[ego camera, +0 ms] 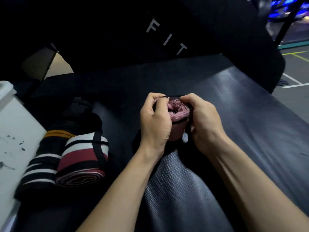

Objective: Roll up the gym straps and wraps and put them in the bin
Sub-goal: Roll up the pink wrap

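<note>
1. head view: a pink rolled wrap (178, 114) is held upright between both hands above the black padded worktop (250, 118), near the middle of the picture.
2. the left hand (154, 121) is curled around the left side of the roll, its fingertips pinching a thin black elastic band (173, 96) at the top edge.
3. the right hand (203, 121) is curled around the right side of the roll, with its fingers folded over the top rim; the same band is stretched between the two hands.
4. both grips are seen closed on the wrap, with no gap to the fabric.
5. a second run of the black band is seen crossing the body of the roll lower down.
6. to the left, well apart from the hands, a maroon, white and black rolled wrap (83, 161) lies on the worktop, bound by a black strap.
7. just beside it, a black wrap with white stripes and an orange stripe (41, 166) is laid, touching the maroon roll.
8. a white bin (11, 131) is seen at the left edge, with dark marks on its surface; the striped wrap lies against its edge.
9. a dark pad with the letters "fit" (167, 39) stands behind the worktop.
</note>
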